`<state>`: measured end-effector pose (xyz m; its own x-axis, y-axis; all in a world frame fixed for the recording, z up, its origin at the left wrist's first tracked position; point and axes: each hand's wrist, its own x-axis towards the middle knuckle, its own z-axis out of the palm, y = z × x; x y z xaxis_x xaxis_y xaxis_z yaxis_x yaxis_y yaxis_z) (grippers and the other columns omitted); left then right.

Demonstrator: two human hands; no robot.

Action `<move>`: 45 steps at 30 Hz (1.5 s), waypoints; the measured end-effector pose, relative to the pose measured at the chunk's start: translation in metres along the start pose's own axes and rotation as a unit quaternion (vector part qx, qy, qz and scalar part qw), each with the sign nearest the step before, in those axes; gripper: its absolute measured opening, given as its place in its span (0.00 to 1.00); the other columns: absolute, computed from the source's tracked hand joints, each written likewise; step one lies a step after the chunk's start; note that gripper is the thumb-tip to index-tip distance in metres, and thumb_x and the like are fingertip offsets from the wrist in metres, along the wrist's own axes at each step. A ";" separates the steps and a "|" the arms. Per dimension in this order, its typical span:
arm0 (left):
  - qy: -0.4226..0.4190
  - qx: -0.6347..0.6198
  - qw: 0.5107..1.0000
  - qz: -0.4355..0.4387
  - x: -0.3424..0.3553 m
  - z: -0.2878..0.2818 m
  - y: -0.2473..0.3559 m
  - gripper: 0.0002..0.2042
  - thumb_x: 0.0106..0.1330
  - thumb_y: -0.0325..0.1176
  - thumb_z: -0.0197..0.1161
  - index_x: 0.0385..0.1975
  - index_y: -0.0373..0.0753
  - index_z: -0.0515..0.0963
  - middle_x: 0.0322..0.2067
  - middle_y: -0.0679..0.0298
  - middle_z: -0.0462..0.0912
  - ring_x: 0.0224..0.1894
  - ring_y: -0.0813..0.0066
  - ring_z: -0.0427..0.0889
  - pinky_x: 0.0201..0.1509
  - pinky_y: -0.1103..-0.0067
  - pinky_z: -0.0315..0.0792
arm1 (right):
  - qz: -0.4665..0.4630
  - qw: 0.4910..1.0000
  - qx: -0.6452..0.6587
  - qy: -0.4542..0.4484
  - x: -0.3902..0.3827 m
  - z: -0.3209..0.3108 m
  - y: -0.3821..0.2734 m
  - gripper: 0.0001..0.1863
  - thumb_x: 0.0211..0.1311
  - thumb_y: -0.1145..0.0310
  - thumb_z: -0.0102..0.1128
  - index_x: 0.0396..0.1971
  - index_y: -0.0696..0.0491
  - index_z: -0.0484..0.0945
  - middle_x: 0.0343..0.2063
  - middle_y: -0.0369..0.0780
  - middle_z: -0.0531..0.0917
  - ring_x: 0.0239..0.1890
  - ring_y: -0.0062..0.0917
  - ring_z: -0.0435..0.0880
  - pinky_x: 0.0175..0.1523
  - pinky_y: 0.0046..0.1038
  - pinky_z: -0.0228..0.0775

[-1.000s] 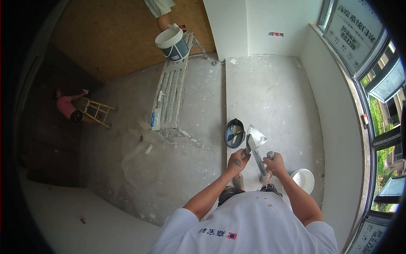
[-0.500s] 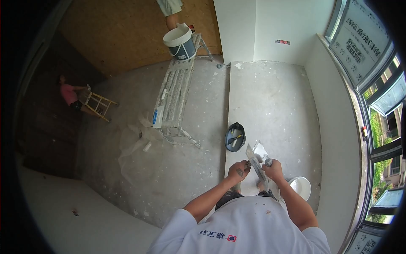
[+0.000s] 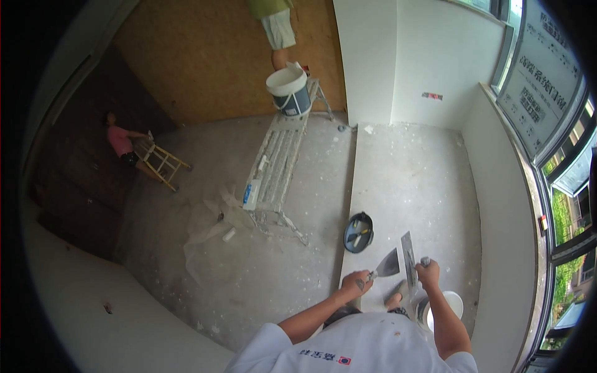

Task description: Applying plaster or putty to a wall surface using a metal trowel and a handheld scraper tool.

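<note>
My left hand (image 3: 357, 284) is closed round the handle of a putty knife (image 3: 390, 264), whose wide blade points up and to the right. In my right hand (image 3: 428, 273) is the handle of a long plastering trowel (image 3: 408, 256), its blade seen nearly edge-on. The two blades are close together, with a narrow gap between them. Below my right forearm stands a white bucket (image 3: 457, 303), partly hidden by the arm. Ahead of my hands a dark oval tub (image 3: 359, 232) rests on the floor with a few small tools in it.
A splattered work platform (image 3: 278, 161) carries a large bucket (image 3: 291, 93); a person (image 3: 278, 28) stands behind it. Far left, another person (image 3: 121, 142) is beside a yellow stepladder (image 3: 163, 163). Crumpled sheeting (image 3: 214, 233) lies on the floor. Windows (image 3: 563, 211) line the right wall.
The putty knife and trowel, earlier crossed against each other, are now apart. My hands have moved lower and to the right in the picture, and the view has tilted up.
</note>
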<state>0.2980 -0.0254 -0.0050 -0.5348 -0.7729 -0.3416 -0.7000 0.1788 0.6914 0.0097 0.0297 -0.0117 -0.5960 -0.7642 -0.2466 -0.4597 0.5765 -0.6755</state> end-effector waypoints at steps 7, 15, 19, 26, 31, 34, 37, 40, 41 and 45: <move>0.070 -0.021 0.997 0.039 -0.005 0.080 -0.081 0.23 0.66 0.50 0.58 0.45 0.32 0.72 0.32 0.45 0.81 0.39 0.45 0.82 0.44 0.60 0.75 | -0.033 0.993 -0.091 -0.064 -0.064 -0.008 -0.011 0.20 0.40 0.54 0.71 0.30 0.53 0.85 0.28 0.47 0.86 0.35 0.43 0.85 0.42 0.40 0.77; -0.136 0.013 0.989 0.055 0.010 0.041 -0.044 0.27 0.62 0.52 0.60 0.53 0.38 0.73 0.36 0.48 0.85 0.35 0.52 0.85 0.41 0.65 0.78 | 0.009 0.946 -0.165 -0.280 -0.068 0.043 -0.035 0.26 0.41 0.45 0.70 0.35 0.52 0.85 0.33 0.46 0.87 0.38 0.38 0.87 0.43 0.38 0.77; -0.071 0.093 0.989 0.087 0.012 0.047 -0.056 0.23 0.62 0.53 0.59 0.50 0.42 0.76 0.39 0.51 0.84 0.42 0.49 0.83 0.46 0.63 0.76 | -0.067 0.965 -0.184 -0.174 -0.073 0.039 -0.046 0.21 0.44 0.50 0.70 0.33 0.52 0.86 0.31 0.46 0.87 0.36 0.37 0.87 0.42 0.35 0.79; 0.029 -0.092 0.993 0.073 -0.023 0.014 -0.025 0.18 0.63 0.47 0.65 0.41 0.38 0.79 0.28 0.57 0.83 0.27 0.65 0.82 0.31 0.73 0.75 | 0.050 0.997 -0.054 -0.012 -0.033 -0.030 0.012 0.16 0.42 0.56 0.66 0.25 0.55 0.83 0.23 0.46 0.85 0.28 0.38 0.86 0.37 0.36 0.78; 0.014 -0.360 0.931 -0.060 -0.022 -0.046 0.004 0.16 0.67 0.47 0.61 0.33 0.37 0.78 0.20 0.67 0.78 0.15 0.83 0.72 0.17 0.81 0.68 | -0.084 0.987 -0.139 -0.012 -0.036 -0.068 -0.018 0.22 0.45 0.54 0.67 0.38 0.52 0.79 0.32 0.49 0.84 0.39 0.47 0.83 0.44 0.43 0.75; 0.017 -0.394 0.914 -0.089 0.003 -0.085 0.004 0.14 0.70 0.44 0.58 0.32 0.38 0.77 0.21 0.67 0.76 0.15 0.84 0.70 0.17 0.81 0.67 | -0.182 0.967 -0.176 0.013 -0.033 -0.075 -0.064 0.19 0.53 0.54 0.65 0.42 0.47 0.77 0.32 0.47 0.83 0.38 0.46 0.83 0.41 0.44 0.73; -0.003 -0.391 0.920 -0.019 0.017 -0.120 0.026 0.14 0.71 0.44 0.56 0.34 0.38 0.78 0.21 0.68 0.76 0.15 0.85 0.70 0.16 0.83 0.65 | -0.238 0.947 -0.215 0.012 -0.034 -0.083 -0.083 0.16 0.52 0.64 0.63 0.41 0.49 0.73 0.32 0.45 0.82 0.35 0.45 0.82 0.37 0.43 0.73; -0.026 -0.359 0.933 -0.010 0.032 -0.126 0.027 0.16 0.71 0.45 0.57 0.32 0.37 0.78 0.19 0.68 0.76 0.15 0.84 0.71 0.16 0.83 0.65 | -0.274 0.936 -0.222 -0.012 -0.039 -0.084 -0.094 0.18 0.52 0.65 0.64 0.43 0.49 0.74 0.34 0.43 0.81 0.37 0.42 0.82 0.38 0.41 0.74; -0.023 -0.296 0.955 -0.012 0.038 -0.125 0.024 0.15 0.71 0.44 0.57 0.33 0.37 0.79 0.20 0.68 0.76 0.16 0.84 0.71 0.17 0.82 0.65 | -0.294 0.925 -0.237 -0.028 -0.040 -0.083 -0.096 0.18 0.52 0.66 0.65 0.44 0.49 0.74 0.34 0.42 0.81 0.37 0.41 0.82 0.38 0.40 0.74; -0.020 -0.150 0.988 -0.007 0.032 -0.124 0.035 0.17 0.69 0.45 0.58 0.33 0.35 0.80 0.19 0.66 0.77 0.16 0.83 0.72 0.19 0.80 0.66 | -0.342 0.901 -0.262 -0.043 -0.060 -0.085 -0.091 0.18 0.51 0.67 0.65 0.44 0.49 0.74 0.31 0.41 0.80 0.35 0.39 0.82 0.37 0.39 0.73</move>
<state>0.3150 -0.1191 0.0873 -0.5482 -0.7482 -0.3737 -0.5386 -0.0259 0.8421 0.0309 0.0477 0.1234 -0.0124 -0.9993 0.0352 -0.9616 0.0023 -0.2744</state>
